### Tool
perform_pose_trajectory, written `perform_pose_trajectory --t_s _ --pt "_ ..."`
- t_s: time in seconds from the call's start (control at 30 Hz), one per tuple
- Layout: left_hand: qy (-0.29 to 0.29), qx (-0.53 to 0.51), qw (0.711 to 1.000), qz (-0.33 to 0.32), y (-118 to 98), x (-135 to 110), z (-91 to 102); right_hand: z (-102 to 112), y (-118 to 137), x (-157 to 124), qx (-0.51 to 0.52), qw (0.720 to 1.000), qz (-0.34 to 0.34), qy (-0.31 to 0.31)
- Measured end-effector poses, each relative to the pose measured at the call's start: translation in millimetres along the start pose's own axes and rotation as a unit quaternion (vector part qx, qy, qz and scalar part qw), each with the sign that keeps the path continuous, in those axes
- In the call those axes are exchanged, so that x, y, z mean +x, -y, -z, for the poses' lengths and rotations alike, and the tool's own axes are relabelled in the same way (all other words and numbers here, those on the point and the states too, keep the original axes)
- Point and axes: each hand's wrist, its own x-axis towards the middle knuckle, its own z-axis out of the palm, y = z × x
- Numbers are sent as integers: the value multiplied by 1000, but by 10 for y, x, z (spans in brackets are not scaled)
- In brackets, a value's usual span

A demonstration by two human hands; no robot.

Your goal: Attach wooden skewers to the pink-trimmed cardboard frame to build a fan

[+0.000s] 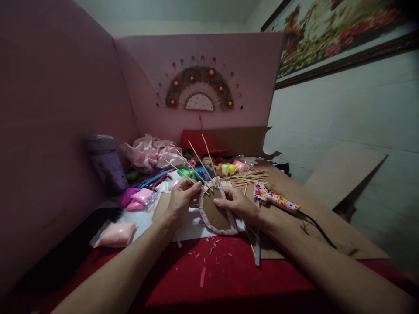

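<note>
A rounded cardboard piece [214, 213] edged with pink-patterned fabric is held upright in front of me, its bare brown side facing me. Several thin wooden sticks [198, 159] fan out from its top edge, up and to the left. My left hand [181, 198] pinches the lowest stick close to where it meets the cardboard; the fingertips partly cover that end. With the thumb on the brown face and the fingers hidden behind, my right hand [240, 204] grips the piece by its right edge. A flower-patterned glue gun [275, 198] lies right of that hand.
Loose wooden sticks [248, 175] lie behind my right hand. Bagged pink clay [116, 234], crumpled pink fabric [152, 152] and a purple tumbler [107, 163] are at left. Scraps [203, 277] dot the red cloth [176, 288]. A decorated fan [199, 89] is on the pink panel.
</note>
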Motion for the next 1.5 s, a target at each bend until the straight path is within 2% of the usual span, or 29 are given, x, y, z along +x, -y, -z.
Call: perform_pose_trajectory --t_s 1.2,1.5 --pt "2 -3 1000 1 29 16 21 9 -13 -2 -7 1000 -2 0" --pt "-13 -21 1000 17 59 26 26 1 4 -6 21 1000 -13 3"
